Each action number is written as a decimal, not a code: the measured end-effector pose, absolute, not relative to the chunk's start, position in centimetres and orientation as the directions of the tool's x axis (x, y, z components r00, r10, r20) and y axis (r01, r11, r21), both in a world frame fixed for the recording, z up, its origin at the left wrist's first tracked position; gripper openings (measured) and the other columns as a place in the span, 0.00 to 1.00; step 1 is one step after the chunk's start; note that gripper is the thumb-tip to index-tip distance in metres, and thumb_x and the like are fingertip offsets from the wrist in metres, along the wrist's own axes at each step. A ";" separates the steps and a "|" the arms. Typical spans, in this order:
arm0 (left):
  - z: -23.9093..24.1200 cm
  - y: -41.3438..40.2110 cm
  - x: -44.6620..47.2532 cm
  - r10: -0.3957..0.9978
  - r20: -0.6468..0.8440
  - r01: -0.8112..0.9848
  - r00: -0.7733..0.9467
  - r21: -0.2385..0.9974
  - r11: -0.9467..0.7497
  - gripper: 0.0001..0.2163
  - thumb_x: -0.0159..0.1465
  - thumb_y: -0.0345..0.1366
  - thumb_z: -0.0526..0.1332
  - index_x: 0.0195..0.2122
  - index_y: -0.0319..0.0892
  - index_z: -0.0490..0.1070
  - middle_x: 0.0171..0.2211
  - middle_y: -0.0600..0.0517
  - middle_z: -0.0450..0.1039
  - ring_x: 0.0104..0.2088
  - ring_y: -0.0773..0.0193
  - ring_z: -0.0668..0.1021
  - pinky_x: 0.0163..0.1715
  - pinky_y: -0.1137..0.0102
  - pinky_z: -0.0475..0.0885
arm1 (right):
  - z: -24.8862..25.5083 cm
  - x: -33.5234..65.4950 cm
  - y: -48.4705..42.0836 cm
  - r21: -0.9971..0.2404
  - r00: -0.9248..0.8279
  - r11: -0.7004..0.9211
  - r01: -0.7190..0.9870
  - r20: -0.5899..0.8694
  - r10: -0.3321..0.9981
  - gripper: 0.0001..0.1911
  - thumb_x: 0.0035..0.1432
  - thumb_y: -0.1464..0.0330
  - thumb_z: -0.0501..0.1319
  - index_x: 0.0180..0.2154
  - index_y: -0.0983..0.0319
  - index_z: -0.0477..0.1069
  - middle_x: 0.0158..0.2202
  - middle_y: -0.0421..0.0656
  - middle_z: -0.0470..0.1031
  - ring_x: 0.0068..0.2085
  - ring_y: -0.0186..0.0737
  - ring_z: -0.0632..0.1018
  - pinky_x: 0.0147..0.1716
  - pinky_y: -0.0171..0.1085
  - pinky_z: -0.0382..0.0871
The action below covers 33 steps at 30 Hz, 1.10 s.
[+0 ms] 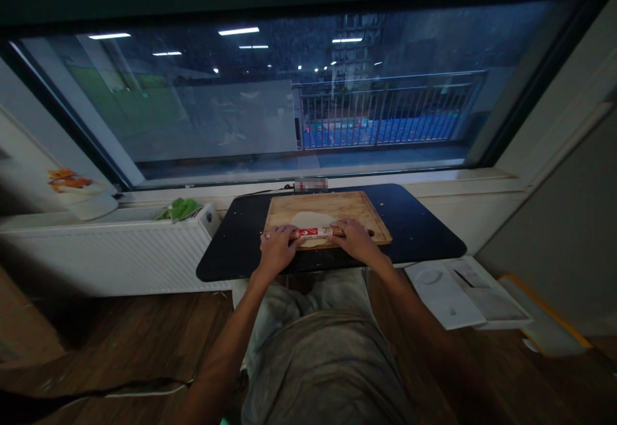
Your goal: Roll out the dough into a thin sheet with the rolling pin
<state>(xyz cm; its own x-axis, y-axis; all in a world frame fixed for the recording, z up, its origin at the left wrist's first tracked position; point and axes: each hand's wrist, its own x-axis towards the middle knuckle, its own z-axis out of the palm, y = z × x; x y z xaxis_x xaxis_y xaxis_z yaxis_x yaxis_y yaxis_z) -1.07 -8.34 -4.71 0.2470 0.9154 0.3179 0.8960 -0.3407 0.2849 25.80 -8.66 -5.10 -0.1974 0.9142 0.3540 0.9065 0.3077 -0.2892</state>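
Observation:
A wooden rolling pin (315,233) with a red and white label around its middle lies across a flat pale sheet of dough (313,219). The dough is spread on a wooden cutting board (332,202), showing both beyond the pin and a little on the near side. My left hand (278,245) grips the pin's left end, and my right hand (355,240) grips its right end. Parts of both ends are hidden under my fingers.
The board rests on a black table (409,226) below a window (308,90). To the left stand a white radiator (120,251) with a green cloth-like item (179,209) on top and a white pot (89,203). White boxes (467,290) lie low at right.

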 end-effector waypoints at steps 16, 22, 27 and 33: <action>-3.7 -2.8 0.6 0.886 0.339 0.882 0.317 0.238 -0.406 0.16 0.77 0.42 0.65 0.63 0.47 0.79 0.62 0.41 0.82 0.64 0.46 0.79 0.64 0.53 0.73 | -5.3 26.2 -5.1 -0.267 -0.115 0.233 0.935 0.394 0.912 0.19 0.75 0.60 0.68 0.62 0.58 0.82 0.59 0.53 0.85 0.61 0.57 0.81 0.61 0.51 0.76; -3.5 -2.1 0.1 0.864 0.351 0.850 0.362 0.257 -0.460 0.16 0.80 0.43 0.61 0.63 0.46 0.81 0.63 0.41 0.82 0.65 0.48 0.81 0.66 0.54 0.73 | -5.1 26.9 -5.2 -0.273 -0.156 0.288 0.918 0.418 0.895 0.18 0.79 0.62 0.61 0.62 0.59 0.82 0.59 0.53 0.86 0.60 0.52 0.83 0.63 0.47 0.74; -3.8 -3.5 -1.6 0.838 0.366 0.834 0.404 0.228 -0.502 0.19 0.79 0.33 0.56 0.64 0.47 0.82 0.63 0.44 0.83 0.63 0.52 0.83 0.69 0.57 0.72 | -5.1 27.2 -6.4 -0.288 -0.169 0.310 0.906 0.427 0.889 0.19 0.81 0.65 0.56 0.58 0.61 0.84 0.58 0.51 0.87 0.60 0.51 0.83 0.66 0.47 0.71; -3.9 -6.0 -2.6 0.841 0.385 0.847 0.380 0.220 -0.483 0.23 0.76 0.26 0.55 0.65 0.49 0.82 0.64 0.48 0.83 0.63 0.54 0.83 0.66 0.61 0.76 | -6.1 26.9 -8.0 -0.313 -0.132 0.310 0.898 0.481 0.867 0.20 0.82 0.65 0.55 0.60 0.60 0.83 0.61 0.51 0.85 0.64 0.53 0.80 0.70 0.53 0.68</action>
